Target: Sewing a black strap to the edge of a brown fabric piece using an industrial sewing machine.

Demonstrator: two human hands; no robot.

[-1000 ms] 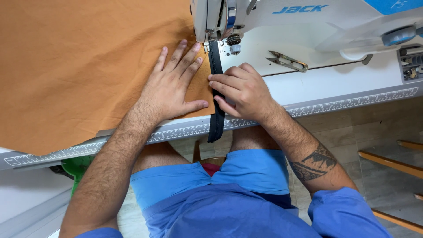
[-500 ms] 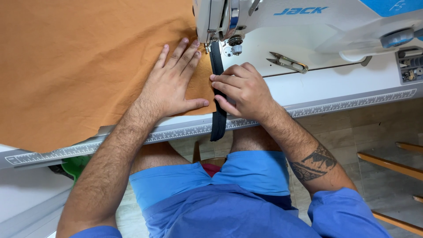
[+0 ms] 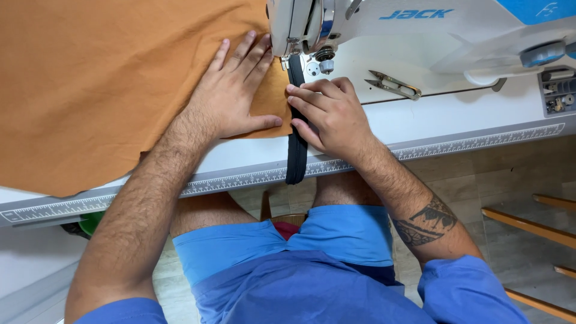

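Observation:
A large orange cloth (image 3: 90, 90) covers the left of the white sewing table (image 3: 450, 126). My left hand (image 3: 231, 93) lies flat on it, fingers spread, beside the sewing machine head (image 3: 300, 24). A black strip (image 3: 296, 162) runs from under the presser foot (image 3: 293, 60) along the cloth's right edge and hangs over the table's front edge. My right hand (image 3: 330, 114) presses its fingertips on the strip just below the foot.
Small metal thread snips (image 3: 393, 86) lie on the machine bed to the right. A ruler scale (image 3: 468, 146) runs along the table's front edge. Wooden slats (image 3: 534, 225) stand at the lower right, a green object (image 3: 90, 223) under the table at left.
The black strip has fed a little further up under the foot, so less hangs over the table edge. Both hands stay in place on cloth and strip.

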